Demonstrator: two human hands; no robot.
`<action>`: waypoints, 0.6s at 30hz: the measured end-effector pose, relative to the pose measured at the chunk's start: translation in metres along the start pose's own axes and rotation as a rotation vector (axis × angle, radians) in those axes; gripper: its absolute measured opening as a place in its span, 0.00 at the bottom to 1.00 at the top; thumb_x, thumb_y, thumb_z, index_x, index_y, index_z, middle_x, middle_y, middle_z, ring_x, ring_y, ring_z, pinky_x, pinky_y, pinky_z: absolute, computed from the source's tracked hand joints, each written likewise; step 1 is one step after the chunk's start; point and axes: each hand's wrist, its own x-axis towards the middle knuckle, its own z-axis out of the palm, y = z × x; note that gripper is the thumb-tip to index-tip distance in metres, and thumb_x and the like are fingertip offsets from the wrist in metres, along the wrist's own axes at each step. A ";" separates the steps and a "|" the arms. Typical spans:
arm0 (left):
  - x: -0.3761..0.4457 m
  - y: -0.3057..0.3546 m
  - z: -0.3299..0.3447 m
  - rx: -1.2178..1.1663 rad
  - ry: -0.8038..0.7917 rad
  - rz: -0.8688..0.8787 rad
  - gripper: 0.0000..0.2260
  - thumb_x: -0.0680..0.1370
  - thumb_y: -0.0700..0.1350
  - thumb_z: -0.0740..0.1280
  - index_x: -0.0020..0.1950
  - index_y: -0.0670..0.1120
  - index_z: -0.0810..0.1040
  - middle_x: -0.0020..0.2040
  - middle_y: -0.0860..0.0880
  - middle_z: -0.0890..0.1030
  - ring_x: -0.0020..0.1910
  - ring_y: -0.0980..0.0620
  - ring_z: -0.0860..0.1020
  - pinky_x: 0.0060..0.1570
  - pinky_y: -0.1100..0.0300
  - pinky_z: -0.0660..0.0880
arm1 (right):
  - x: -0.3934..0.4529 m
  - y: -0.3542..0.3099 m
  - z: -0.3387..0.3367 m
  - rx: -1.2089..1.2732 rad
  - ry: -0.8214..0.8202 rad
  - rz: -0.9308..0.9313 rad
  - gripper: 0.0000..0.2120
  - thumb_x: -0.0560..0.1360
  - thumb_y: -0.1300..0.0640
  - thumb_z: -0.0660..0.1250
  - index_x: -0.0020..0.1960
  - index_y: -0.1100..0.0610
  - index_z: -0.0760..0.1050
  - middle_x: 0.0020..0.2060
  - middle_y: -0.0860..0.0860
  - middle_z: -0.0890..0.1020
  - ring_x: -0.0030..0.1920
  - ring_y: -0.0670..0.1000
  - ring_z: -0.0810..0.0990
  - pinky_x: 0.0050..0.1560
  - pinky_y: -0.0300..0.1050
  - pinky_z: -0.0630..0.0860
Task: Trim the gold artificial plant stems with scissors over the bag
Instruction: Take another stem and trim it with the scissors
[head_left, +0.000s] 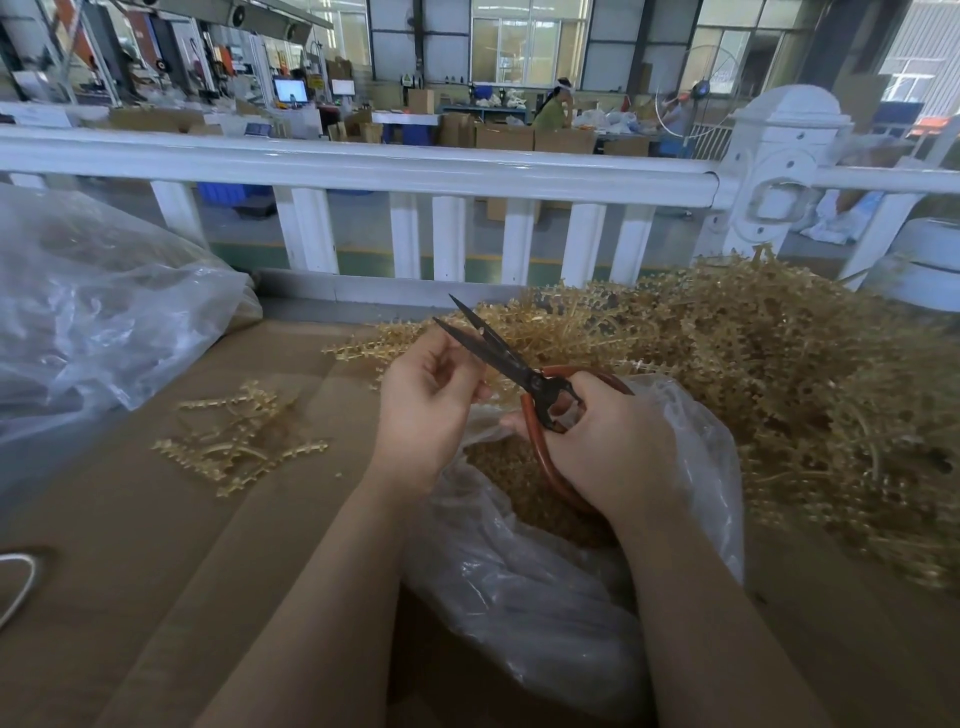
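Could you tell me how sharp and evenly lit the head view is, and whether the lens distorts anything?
Head view: scissors and both hands fairly sharp; stem pile smears toward the right edge; white railing bows from wide-angle distortion; background windows glare bright; soft, even light, faint shadows.

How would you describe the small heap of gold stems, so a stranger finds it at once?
Start at the left hand. On the brown cardboard to its left lies the small heap, a few loose gold stems. Unlike the big pile on the right, it is thin and flat.
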 end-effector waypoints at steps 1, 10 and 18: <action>0.000 0.000 0.000 0.006 -0.008 0.006 0.04 0.81 0.34 0.64 0.50 0.39 0.79 0.39 0.39 0.81 0.34 0.52 0.78 0.40 0.57 0.78 | -0.001 0.000 0.000 0.004 0.006 -0.003 0.27 0.65 0.22 0.60 0.37 0.47 0.71 0.28 0.40 0.73 0.31 0.38 0.72 0.30 0.36 0.66; 0.000 0.001 0.000 -0.025 -0.068 0.014 0.04 0.82 0.34 0.63 0.48 0.37 0.76 0.38 0.47 0.80 0.35 0.53 0.78 0.40 0.62 0.77 | 0.001 0.005 0.006 0.086 0.024 -0.011 0.32 0.65 0.21 0.62 0.41 0.50 0.79 0.33 0.44 0.80 0.35 0.42 0.78 0.39 0.46 0.79; -0.001 0.002 0.001 -0.061 -0.085 0.042 0.05 0.82 0.35 0.62 0.50 0.35 0.75 0.38 0.46 0.79 0.36 0.52 0.77 0.41 0.62 0.76 | 0.000 0.007 0.011 0.188 0.052 -0.034 0.26 0.64 0.20 0.61 0.41 0.42 0.76 0.33 0.40 0.79 0.36 0.40 0.78 0.38 0.46 0.80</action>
